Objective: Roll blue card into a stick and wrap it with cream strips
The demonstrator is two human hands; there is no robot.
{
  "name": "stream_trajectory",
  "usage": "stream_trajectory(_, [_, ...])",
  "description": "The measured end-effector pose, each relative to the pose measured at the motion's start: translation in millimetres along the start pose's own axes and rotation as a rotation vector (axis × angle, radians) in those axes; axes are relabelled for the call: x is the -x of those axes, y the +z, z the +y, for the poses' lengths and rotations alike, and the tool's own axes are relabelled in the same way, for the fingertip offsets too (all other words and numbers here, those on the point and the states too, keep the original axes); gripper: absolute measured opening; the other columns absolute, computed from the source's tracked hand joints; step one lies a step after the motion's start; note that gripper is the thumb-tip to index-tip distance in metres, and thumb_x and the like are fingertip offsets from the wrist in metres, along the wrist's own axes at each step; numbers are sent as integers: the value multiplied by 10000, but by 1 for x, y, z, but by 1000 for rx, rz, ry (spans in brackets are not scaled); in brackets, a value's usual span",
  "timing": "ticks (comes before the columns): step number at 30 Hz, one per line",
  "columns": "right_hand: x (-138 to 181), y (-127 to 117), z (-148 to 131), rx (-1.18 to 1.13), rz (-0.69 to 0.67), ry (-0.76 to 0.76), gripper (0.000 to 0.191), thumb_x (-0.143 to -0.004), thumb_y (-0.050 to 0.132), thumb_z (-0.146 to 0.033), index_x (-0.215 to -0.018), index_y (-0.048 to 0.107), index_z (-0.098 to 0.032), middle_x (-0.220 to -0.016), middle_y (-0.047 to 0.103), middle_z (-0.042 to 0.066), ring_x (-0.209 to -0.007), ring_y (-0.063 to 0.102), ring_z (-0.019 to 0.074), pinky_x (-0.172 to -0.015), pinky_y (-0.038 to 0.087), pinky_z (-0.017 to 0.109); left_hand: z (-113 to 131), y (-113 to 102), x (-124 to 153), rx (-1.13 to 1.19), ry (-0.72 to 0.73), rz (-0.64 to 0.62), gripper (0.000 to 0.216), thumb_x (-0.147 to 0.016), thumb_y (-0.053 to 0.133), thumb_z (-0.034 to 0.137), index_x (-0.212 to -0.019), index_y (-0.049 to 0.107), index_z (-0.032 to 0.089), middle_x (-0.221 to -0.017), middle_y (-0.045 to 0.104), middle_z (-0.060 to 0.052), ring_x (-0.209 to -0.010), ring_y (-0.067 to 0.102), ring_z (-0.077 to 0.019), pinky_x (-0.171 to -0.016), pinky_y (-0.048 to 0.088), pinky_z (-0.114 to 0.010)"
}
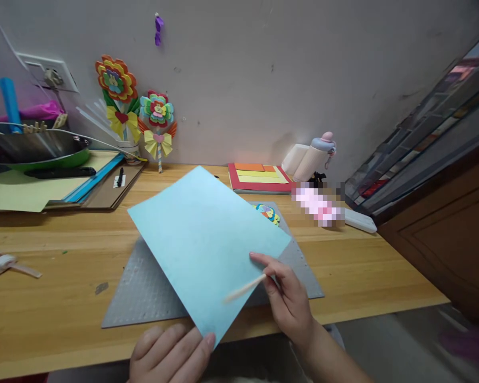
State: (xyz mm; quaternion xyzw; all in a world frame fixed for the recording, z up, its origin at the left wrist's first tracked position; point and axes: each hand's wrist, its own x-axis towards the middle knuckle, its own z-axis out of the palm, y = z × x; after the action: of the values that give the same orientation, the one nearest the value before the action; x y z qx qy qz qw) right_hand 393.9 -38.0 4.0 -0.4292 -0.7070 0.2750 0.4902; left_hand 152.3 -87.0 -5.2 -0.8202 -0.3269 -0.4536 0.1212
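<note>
A light blue sheet of paper is tilted over the grey cutting mat. Its near corner is pinched between the thumb and fingers of my left hand. My right hand is at the sheet's right edge, the index finger stretched onto the paper. Between its thumb and fingers is a thin, pale wooden stick, slightly blurred, pointing left across the paper. A colourful paper flower piece lies on the mat, partly hidden behind the sheet.
Two paper flowers stand against the wall. A pan and paper sheets are at left, near a white glue gun. Behind the mat lies a red stack of paper; a bottle stands right of it.
</note>
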Motion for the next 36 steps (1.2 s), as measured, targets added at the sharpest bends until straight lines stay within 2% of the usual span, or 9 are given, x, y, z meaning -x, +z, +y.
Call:
stream_trajectory(2, [-6,3,9,20,-21,90,97,-948,406,-198,-983,481,-250,-1225,608,77,-1130,563,197,-917,446,354,-4,5,-5,27,-66,-59,180,-823,571,70,-959,658,149,-776,727,-27,-685,610,-145,-650,353,-300])
stream_trajectory(5, [-16,7,19,73,-121,241,73,-938,412,-217,-908,478,-231,-1156,635,82,-1048,598,206,-852,466,342,-10,12,-13,-20,-205,-227,151,-845,557,94,-928,644,187,-722,675,3,-638,540,-135,-628,307,-298])
stream_trajectory(9, [-22,8,16,246,-134,228,87,-918,429,-197,-911,513,-221,-985,637,63,-913,599,208,-792,454,334,-14,16,-16,-108,-272,-356,176,-885,494,143,-792,627,213,-625,569,17,-641,486,-161,-626,266,-312])
stream_trajectory(12, [-18,11,9,346,-120,141,127,-915,421,-169,-899,537,-218,-880,596,53,-827,566,200,-739,435,316,-12,18,-13,-145,-235,-348,192,-890,475,136,-794,627,203,-615,549,9,-651,475,-173,-638,266,-324])
stream_trajectory(17, [-5,26,7,298,-260,74,169,-916,414,-124,-890,552,-218,-846,593,45,-803,546,188,-720,430,302,-6,19,-8,-197,-222,-318,193,-897,474,162,-792,634,189,-609,552,1,-657,487,-166,-657,286,-334])
stream_trajectory(21, [-6,32,11,264,-261,52,167,-901,443,-97,-885,562,-212,-850,602,38,-817,543,181,-733,431,301,-4,21,-12,-206,-228,-299,226,-904,458,163,-777,642,196,-603,556,-1,-652,499,-155,-659,295,-325])
stream_trajectory(27, [-14,28,10,330,-312,47,145,-893,490,-108,-835,572,-214,-861,582,34,-853,524,191,-760,397,321,-9,23,-18,-198,-288,-354,206,-890,484,159,-740,617,207,-605,547,13,-627,479,-161,-645,275,-322])
stream_trajectory(32, [-12,23,5,366,-387,60,151,-898,488,-108,-866,580,-224,-909,586,31,-883,511,193,-783,365,340,-10,20,-17,-171,-398,-269,101,-863,532,193,-881,631,209,-799,640,-13,-769,546,-184,-723,311,-321])
stream_trajectory(36, [-7,18,-2,345,-468,64,159,-903,484,-105,-882,580,-230,-885,585,17,-884,508,183,-804,343,346,-10,19,-19,-121,-448,-283,102,-851,544,193,-828,636,231,-845,655,1,-797,564,-176,-749,313,-313])
